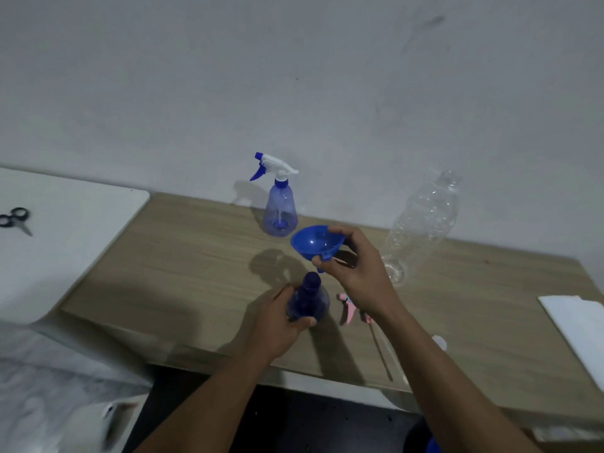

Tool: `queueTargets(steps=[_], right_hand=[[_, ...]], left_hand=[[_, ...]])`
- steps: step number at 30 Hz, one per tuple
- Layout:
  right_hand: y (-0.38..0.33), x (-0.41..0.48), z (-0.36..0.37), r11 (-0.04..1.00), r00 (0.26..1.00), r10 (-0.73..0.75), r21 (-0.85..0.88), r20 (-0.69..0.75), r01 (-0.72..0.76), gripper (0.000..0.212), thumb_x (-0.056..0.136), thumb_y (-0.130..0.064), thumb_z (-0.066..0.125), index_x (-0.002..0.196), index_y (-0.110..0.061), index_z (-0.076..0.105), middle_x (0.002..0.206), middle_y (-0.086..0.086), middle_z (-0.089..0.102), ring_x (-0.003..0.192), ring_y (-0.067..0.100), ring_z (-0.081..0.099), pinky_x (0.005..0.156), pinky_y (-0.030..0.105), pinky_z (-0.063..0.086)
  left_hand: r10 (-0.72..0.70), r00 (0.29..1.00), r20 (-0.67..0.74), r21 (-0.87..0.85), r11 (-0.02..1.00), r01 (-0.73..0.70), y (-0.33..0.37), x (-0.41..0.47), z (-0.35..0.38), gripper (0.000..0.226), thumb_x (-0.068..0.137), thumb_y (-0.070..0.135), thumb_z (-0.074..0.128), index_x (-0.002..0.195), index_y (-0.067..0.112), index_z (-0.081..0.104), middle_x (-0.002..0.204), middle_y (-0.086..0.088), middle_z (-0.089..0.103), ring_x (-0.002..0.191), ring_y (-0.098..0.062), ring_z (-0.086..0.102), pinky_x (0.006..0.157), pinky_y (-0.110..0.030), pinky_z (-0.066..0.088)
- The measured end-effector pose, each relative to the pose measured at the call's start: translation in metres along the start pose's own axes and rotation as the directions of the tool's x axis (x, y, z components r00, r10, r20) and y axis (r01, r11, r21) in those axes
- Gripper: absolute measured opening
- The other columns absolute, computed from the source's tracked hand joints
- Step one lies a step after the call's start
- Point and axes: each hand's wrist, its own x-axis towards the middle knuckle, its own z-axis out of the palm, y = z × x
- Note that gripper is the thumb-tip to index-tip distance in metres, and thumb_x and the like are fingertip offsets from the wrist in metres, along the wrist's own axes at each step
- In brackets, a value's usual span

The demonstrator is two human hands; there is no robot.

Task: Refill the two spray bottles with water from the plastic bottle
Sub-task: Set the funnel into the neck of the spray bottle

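Observation:
My left hand (pixel 277 325) grips a dark blue spray bottle (pixel 309 297) that stands on the wooden table (pixel 183 256) with its spray head off. My right hand (pixel 356 273) holds a blue funnel (pixel 317 241) tilted just above and behind that bottle's open neck. A second, pale blue spray bottle (pixel 280 207) with a white and blue trigger head stands at the back by the wall. The clear plastic bottle (pixel 421 223) stands uncapped to the right, looking nearly empty.
A pink spray head with its long dip tube (pixel 351 310) lies on the table under my right forearm. A white cap (pixel 439 341) sits near the right arm. White paper (pixel 581 328) lies at the right edge. Scissors (pixel 15 219) rest on a white surface (pixel 81 230) at the left.

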Motion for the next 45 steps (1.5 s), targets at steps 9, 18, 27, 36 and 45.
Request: queueTargets(steps=[9, 18, 27, 36, 45], right_hand=[[0.027, -0.018, 0.008, 0.991, 0.998, -0.027, -0.127, 0.049, 0.033, 0.074, 0.081, -0.008, 0.081, 0.143, -0.031, 0.048, 0.138, -0.006, 0.056, 0.122, 0.006, 0.060, 0.101, 0.028, 0.052], [0.023, -0.028, 0.010, 0.950, 0.992, -0.027, -0.307, 0.123, 0.064, 0.075, 0.075, -0.052, 0.076, 0.139, -0.057, 0.036, 0.135, -0.029, 0.046, 0.126, -0.004, 0.049, 0.103, 0.032, 0.049], [0.010, -0.025, 0.006, 0.912, 0.989, -0.065, -0.395, 0.136, 0.114, 0.089, 0.079, -0.010, 0.076, 0.108, -0.082, 0.034, 0.112, -0.054, 0.045, 0.108, -0.017, 0.052, 0.086, 0.015, 0.049], [0.006, -0.023, 0.005, 0.917, 0.987, -0.045, -0.385, 0.156, 0.103, 0.075, 0.078, -0.011, 0.079, 0.107, -0.071, 0.044, 0.108, -0.051, 0.050, 0.103, -0.016, 0.053, 0.087, 0.018, 0.049], [0.007, -0.026, -0.009, 0.888, 0.993, -0.100, -0.456, -0.063, 0.060, 0.072, 0.085, -0.053, 0.067, 0.148, -0.034, 0.037, 0.145, -0.008, 0.045, 0.124, 0.006, 0.052, 0.103, 0.038, 0.048]], left_hand=[[-0.049, 0.999, 0.025, 0.032, 0.998, 0.048, -0.006, 0.002, 0.003, 0.063, 0.069, 0.026, 0.086, 0.126, 0.026, 0.058, 0.110, 0.015, 0.061, 0.096, -0.002, 0.058, 0.075, -0.003, 0.040], [-0.042, 0.998, 0.045, -0.008, 0.999, 0.043, -0.005, 0.001, 0.001, 0.060, 0.071, 0.012, 0.081, 0.126, 0.024, 0.060, 0.110, 0.014, 0.064, 0.086, 0.020, 0.055, 0.073, 0.002, 0.037], [-0.061, 0.996, 0.067, 0.051, 0.997, 0.058, 0.000, 0.001, -0.001, 0.060, 0.073, 0.016, 0.079, 0.126, 0.028, 0.052, 0.098, 0.017, 0.060, 0.082, 0.005, 0.059, 0.064, 0.001, 0.038], [-0.098, 0.994, 0.054, 0.046, 0.994, 0.095, -0.001, -0.002, 0.001, 0.058, 0.074, 0.017, 0.078, 0.124, 0.028, 0.052, 0.104, 0.017, 0.062, 0.090, 0.001, 0.061, 0.069, -0.001, 0.041], [-0.049, 0.997, -0.067, -0.124, 0.991, 0.040, 0.018, -0.018, -0.006, 0.104, 0.077, 0.033, 0.069, 0.156, 0.024, 0.001, 0.160, 0.006, 0.021, 0.142, -0.010, 0.029, 0.109, -0.032, 0.033]])
